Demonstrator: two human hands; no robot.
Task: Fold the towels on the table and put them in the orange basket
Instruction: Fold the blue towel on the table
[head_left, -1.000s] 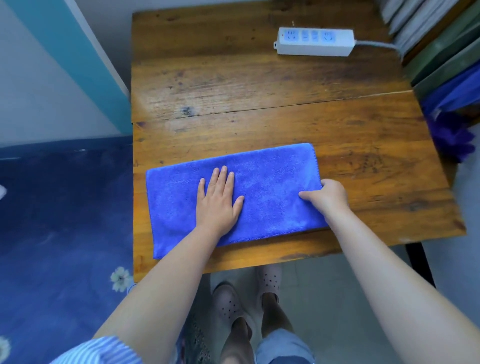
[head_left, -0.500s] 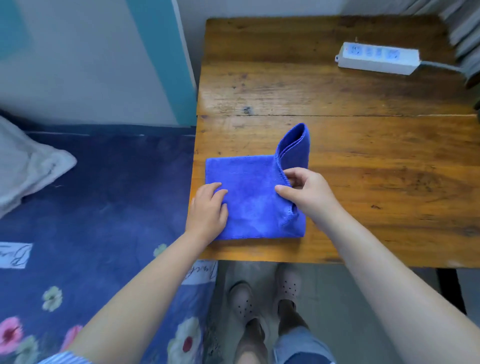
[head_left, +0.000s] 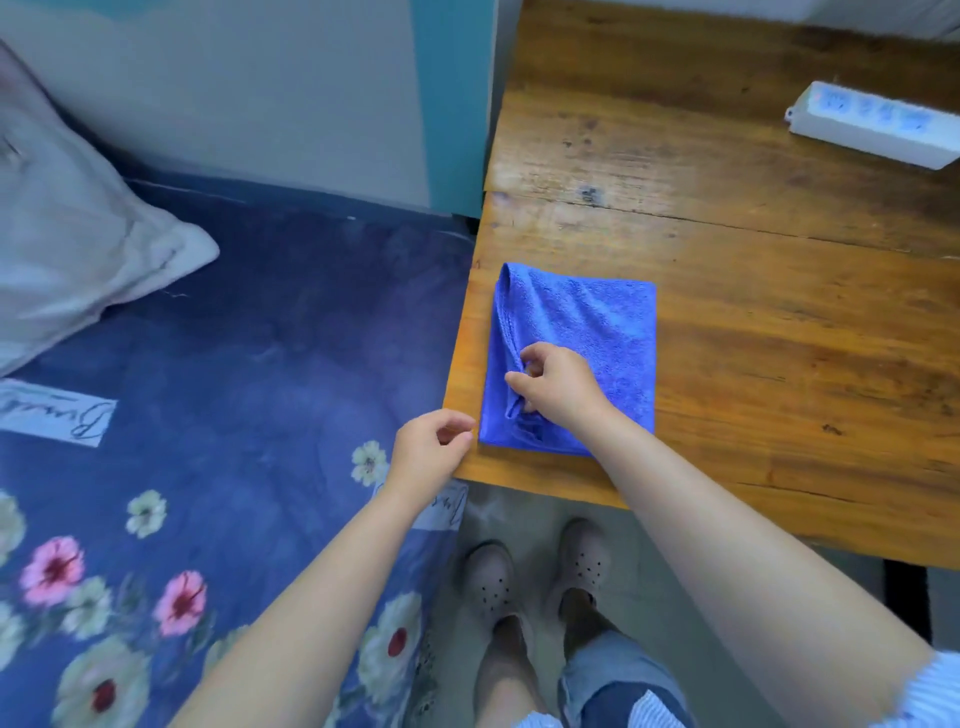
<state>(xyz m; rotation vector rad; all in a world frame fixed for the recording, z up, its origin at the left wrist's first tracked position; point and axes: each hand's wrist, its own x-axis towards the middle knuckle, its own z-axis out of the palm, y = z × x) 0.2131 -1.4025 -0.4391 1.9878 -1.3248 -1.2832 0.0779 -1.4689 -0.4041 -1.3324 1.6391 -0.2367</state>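
At the far left a pale pillow (head_left: 78, 244) lies on a bed covered by a dark blue sheet (head_left: 249, 364) printed with flowers; the sheet runs right up to the left edge of the tabletop (head_left: 753, 322), so the bed and the wood sit just beside each other with no gap to be seen along that edge; behind the bed a grey wall meets a teal panel (head_left: 452, 104) that stands at the tabletop's far left corner. The left hand (head_left: 428, 449) hangs over the bed just off the tabletop's near left corner, fingers loosely curled and holding nothing; its fingertips are near the towel's near left corner but seem not to touch it, though the view is too soft to be sure. The blue towel (head_left: 597, 332) lies folded into a rough square on the tabletop, its left side close along the left edge and its near side a little in from the front edge; a raised fold runs down its left side. The right hand (head_left: 553, 387) rests on the towel's near left part, thumb and fingers pinching that raised fold. To the right of the towel the wood is bare as far as the frame's edge; a white power strip (head_left: 872, 127) lies far back on the right, well apart from the towel. Below the front edge two feet in grey clogs (head_left: 535, 577) stand on the floor.
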